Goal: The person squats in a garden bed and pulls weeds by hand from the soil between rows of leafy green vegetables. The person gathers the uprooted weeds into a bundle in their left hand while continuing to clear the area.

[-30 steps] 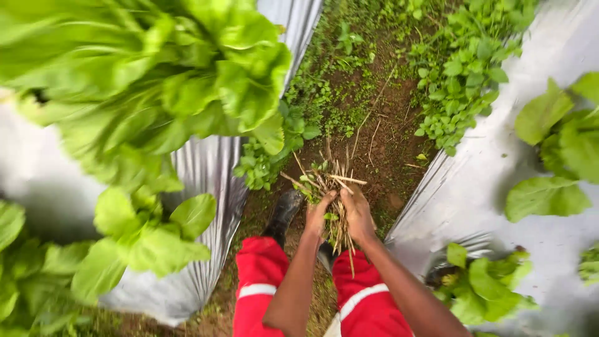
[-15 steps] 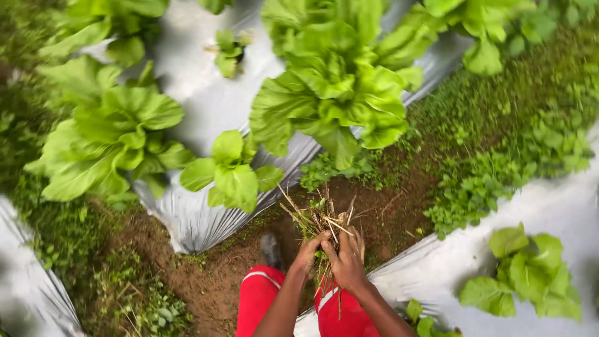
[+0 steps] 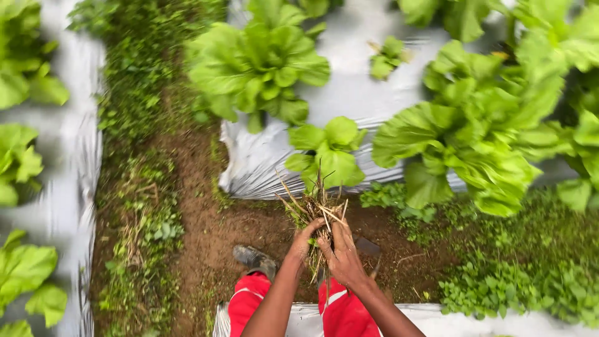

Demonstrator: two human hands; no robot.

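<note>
Both my hands hold one bundle of pulled weeds and dry stalks (image 3: 316, 212) in front of me. My left hand (image 3: 304, 240) grips the bundle from the left, and my right hand (image 3: 342, 257) wraps it from the right and below. The stalks fan upward and some roots hang down between my red trouser legs (image 3: 253, 302). A dark boot (image 3: 254, 257) stands on the brown soil path below my hands.
Silver plastic mulch (image 3: 262, 159) covers a raised bed ahead with large leafy green plants (image 3: 262, 65), (image 3: 477, 134) and a small one (image 3: 331, 150). Another mulched bed (image 3: 68, 156) runs along the left. Low weeds (image 3: 511, 274) cover the ground at right; a weedy strip (image 3: 143, 206) lies left.
The view has swung to the left, so the bed with leafy plants now lies across the top. My hands keep hold of the weed bundle in the same grip.
</note>
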